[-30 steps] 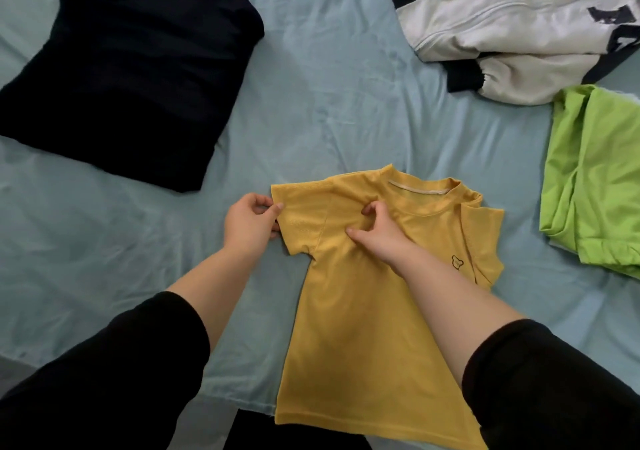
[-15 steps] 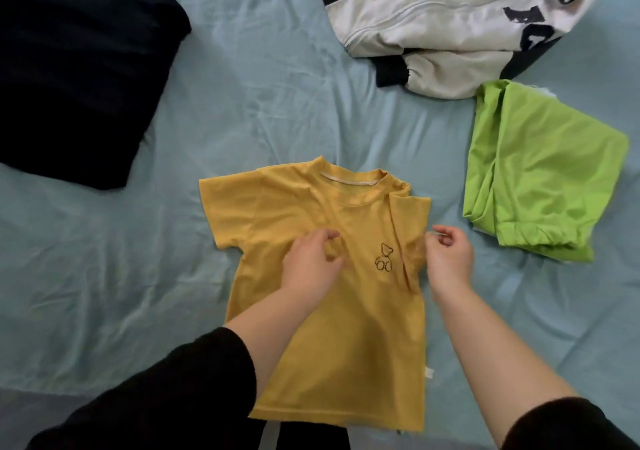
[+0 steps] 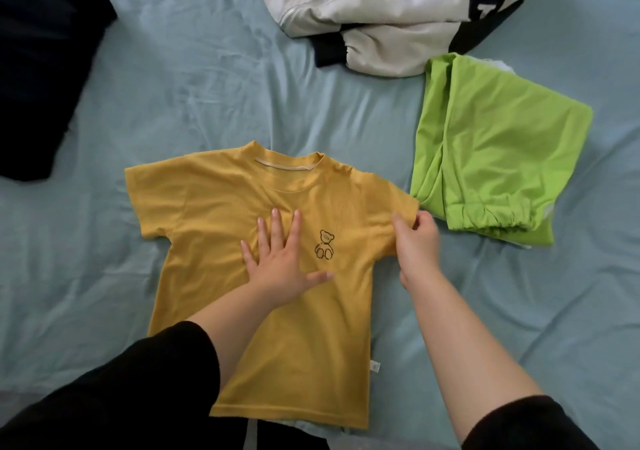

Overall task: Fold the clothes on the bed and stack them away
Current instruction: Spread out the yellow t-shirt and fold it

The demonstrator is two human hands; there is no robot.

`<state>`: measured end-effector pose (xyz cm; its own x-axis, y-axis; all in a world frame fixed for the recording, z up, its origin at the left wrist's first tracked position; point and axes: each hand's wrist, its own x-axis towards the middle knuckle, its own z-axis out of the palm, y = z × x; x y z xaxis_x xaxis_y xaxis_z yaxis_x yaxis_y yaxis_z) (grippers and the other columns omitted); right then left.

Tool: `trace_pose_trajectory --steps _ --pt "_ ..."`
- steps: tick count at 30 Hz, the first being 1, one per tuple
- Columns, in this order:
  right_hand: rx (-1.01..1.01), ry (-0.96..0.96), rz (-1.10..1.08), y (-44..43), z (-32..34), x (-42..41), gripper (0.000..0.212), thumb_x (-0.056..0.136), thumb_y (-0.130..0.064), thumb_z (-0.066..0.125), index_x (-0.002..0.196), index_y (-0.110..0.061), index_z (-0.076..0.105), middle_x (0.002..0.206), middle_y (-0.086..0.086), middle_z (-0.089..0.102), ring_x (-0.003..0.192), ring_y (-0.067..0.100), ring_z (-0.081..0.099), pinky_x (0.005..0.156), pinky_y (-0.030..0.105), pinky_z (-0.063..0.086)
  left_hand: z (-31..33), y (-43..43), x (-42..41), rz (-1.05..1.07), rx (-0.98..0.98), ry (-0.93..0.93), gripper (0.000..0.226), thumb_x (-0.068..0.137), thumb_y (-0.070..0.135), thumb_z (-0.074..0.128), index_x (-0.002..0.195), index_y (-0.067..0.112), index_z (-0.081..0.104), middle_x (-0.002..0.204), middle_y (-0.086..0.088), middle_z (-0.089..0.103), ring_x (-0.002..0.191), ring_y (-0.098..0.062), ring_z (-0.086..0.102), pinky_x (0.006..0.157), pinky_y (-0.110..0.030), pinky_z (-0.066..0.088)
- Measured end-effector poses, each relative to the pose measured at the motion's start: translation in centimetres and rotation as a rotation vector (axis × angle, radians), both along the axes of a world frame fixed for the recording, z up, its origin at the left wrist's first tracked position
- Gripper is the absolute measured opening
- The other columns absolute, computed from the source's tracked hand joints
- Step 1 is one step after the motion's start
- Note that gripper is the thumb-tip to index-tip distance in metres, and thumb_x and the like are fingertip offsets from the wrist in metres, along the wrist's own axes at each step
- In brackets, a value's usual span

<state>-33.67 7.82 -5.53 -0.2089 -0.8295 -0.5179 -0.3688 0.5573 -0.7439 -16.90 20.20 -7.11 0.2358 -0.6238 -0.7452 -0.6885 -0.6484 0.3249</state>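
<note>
A small yellow T-shirt [image 3: 214,207] with a bear outline on the chest lies face up and spread flat on the light blue bed sheet [image 3: 207,85], collar away from me. My left hand [image 3: 282,259] presses flat on the chest with fingers spread, just left of the bear. My right hand [image 3: 417,241] pinches the edge of the shirt's right sleeve, which is pulled out straight toward the green garment.
A folded lime green garment [image 3: 498,151] lies right of the shirt, almost touching the sleeve. A crumpled white and black jacket [image 3: 381,9] sits at the top. A folded black garment [image 3: 38,61] lies at the upper left. The bed's near edge runs along the bottom.
The right sleeve, folded over earlier, is now pulled out flat by my right hand. My left hand moved from the left sleeve to the chest and flattened out. The view shifted right.
</note>
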Motion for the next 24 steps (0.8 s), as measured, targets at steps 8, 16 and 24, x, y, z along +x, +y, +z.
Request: trace_pose_trajectory --steps 8,16,24 --pt "-0.067 0.111 -0.030 0.3 -1.5 -3.5 0.027 0.088 -0.022 0.066 0.107 -0.020 0.047 0.084 0.003 0.067 0.076 0.015 0.059 0.078 0.032 0.046 -0.3 -0.3 -0.8 -0.012 0.031 -0.056 0.129 0.053 0.090 0.052 0.123 0.049 -0.049 0.124 0.007 -0.062 0.126 -0.022 -0.048 0.106 -0.060 -0.020" --pt "-0.249 0.321 0.068 1.1 -0.5 -3.2 0.017 0.088 -0.012 0.062 0.102 -0.009 0.052 0.097 0.006 0.056 0.083 0.022 0.056 0.082 0.041 0.048 0.9 0.1 -0.3 -0.017 -0.027 -0.053 0.120 0.063 0.083 0.055 0.131 0.053 -0.039 0.150 0.003 -0.041 0.139 -0.024 -0.036 0.111 -0.058 -0.014" --pt "-0.424 0.557 0.995 2.7 -1.1 3.6 0.055 0.099 -0.047 0.030 0.151 -0.035 0.016 0.161 -0.008 0.009 0.148 0.012 0.005 0.116 0.036 -0.007 0.3 -1.2 8.3 -0.057 -0.201 -0.355 0.078 0.082 0.080 0.019 0.137 0.054 -0.030 0.151 0.007 -0.039 0.139 -0.027 -0.035 0.110 -0.061 -0.016"
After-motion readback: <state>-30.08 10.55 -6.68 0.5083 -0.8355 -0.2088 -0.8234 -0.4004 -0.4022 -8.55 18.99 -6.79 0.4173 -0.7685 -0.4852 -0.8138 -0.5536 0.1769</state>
